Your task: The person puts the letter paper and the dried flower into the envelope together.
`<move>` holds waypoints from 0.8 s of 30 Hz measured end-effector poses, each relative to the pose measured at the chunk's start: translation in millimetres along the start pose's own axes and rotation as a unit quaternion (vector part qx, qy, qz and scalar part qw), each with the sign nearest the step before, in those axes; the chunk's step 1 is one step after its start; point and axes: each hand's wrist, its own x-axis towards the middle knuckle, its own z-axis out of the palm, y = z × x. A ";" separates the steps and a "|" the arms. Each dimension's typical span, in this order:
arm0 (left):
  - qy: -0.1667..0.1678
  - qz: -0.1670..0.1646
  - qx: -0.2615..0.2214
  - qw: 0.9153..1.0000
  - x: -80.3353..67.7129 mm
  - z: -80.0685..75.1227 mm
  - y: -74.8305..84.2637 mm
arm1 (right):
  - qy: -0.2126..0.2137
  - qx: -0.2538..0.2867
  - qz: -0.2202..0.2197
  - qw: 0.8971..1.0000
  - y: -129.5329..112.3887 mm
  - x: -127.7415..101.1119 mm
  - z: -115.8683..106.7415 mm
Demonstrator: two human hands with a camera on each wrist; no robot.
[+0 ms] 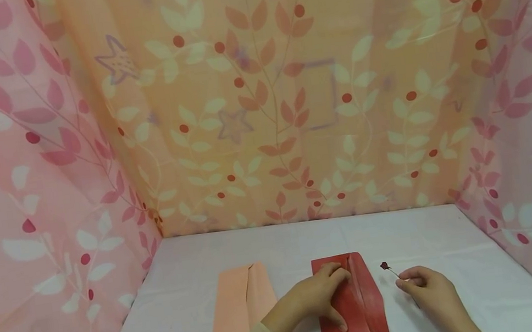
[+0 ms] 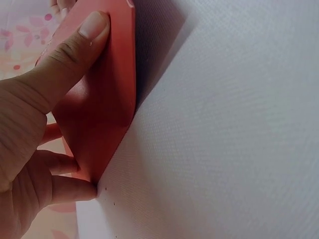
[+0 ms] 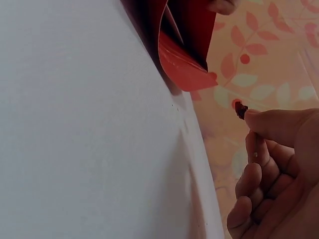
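A red envelope [image 1: 334,296] lies at the middle right of the white table, its flap folded out to the right. My left hand [image 1: 319,295] grips it from the left, thumb toward the near end and fingers toward the far end. In the left wrist view the thumb presses on the envelope [image 2: 99,99] and fingertips meet its edge. The right wrist view shows its mouth gaping beside the flap [image 3: 187,74]. To its right, my right hand [image 1: 433,292] pinches a small dried dark-red flower [image 1: 384,266] by its thin stem, apart from the envelope.
A peach envelope [image 1: 230,303] lies left of the red one, partly behind my left forearm. The white table [image 1: 403,232] is bordered by a patterned orange cloth [image 1: 295,157] at the back and pink cloths at both sides.
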 end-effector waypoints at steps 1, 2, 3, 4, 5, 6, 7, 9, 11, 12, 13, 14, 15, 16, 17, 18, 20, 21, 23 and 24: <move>0.000 0.000 0.000 1.000 0.0 -0.2 0.1 | -0.003 0.007 0.000 1.000 -2.1 -0.5 1.5; 0.001 0.000 -0.002 1.000 0.0 -0.4 0.5 | -0.008 0.014 -0.001 1.000 -3.9 -1.1 2.6; 0.001 0.000 -0.003 1.000 -0.1 -0.7 0.8 | -0.012 0.021 -0.001 1.000 -5.3 -1.3 3.9; 0.001 0.001 -0.002 1.000 -0.1 -0.7 0.7 | -0.017 0.029 0.000 0.999 -6.6 -1.6 5.2; 0.001 0.002 -0.002 1.000 -0.2 -0.8 0.7 | -0.022 0.036 0.000 0.999 -7.7 -1.6 6.4; 0.001 0.003 -0.002 1.000 -0.1 -0.7 0.4 | -0.025 0.043 0.001 0.999 -8.8 -1.6 7.8; 0.002 0.004 -0.003 1.000 0.0 -0.7 0.3 | -0.028 0.051 0.002 0.998 -9.6 -1.4 9.4; 0.002 0.006 -0.003 1.000 0.1 -0.8 -0.5 | -0.033 0.062 0.005 0.998 -11.2 -1.1 13.1; 0.002 0.006 -0.003 1.000 0.0 -0.8 -1.0 | -0.034 0.070 0.006 0.997 -13.2 -1.9 16.9; 0.002 0.005 -0.004 1.000 0.0 -0.7 -1.3 | -0.034 0.071 0.005 0.997 -14.2 -2.4 19.0; 0.001 0.005 -0.004 1.000 -0.1 -0.8 -1.4 | -0.034 0.072 0.004 0.997 -15.2 -2.9 20.9; 0.000 0.005 -0.003 1.000 -0.2 -0.8 -1.6 | -0.032 0.072 0.002 0.997 -16.3 -3.9 22.8; 0.000 0.004 -0.002 1.000 -0.2 -0.6 -1.8 | -0.032 0.073 0.003 0.997 -17.5 -4.8 24.7; -0.001 0.004 -0.001 1.000 -0.2 -0.5 -1.7 | -0.031 0.072 0.003 0.997 -18.8 -5.7 26.7; -0.002 0.003 -0.001 1.000 -0.1 -0.1 -1.8 | -0.030 0.071 0.008 0.997 -19.8 -6.3 28.9; -0.002 0.003 0.000 1.000 0.0 0.3 -1.9 | -0.030 0.071 0.006 0.997 -20.7 -6.8 30.8; -0.001 0.003 0.001 1.000 0.4 1.0 -1.7 | -0.028 0.070 0.010 0.997 -22.3 -7.4 34.8; 0.001 0.002 0.001 1.000 0.6 1.3 -1.5 | -0.027 0.069 0.009 0.997 -23.0 -7.5 36.6; 0.005 0.002 0.002 1.000 1.0 1.6 -1.1 | -0.026 0.067 0.006 0.997 -23.5 -7.2 40.1; 0.006 0.002 0.003 1.000 1.2 1.9 -0.9 | -0.027 0.066 0.000 0.997 -23.8 -7.2 41.6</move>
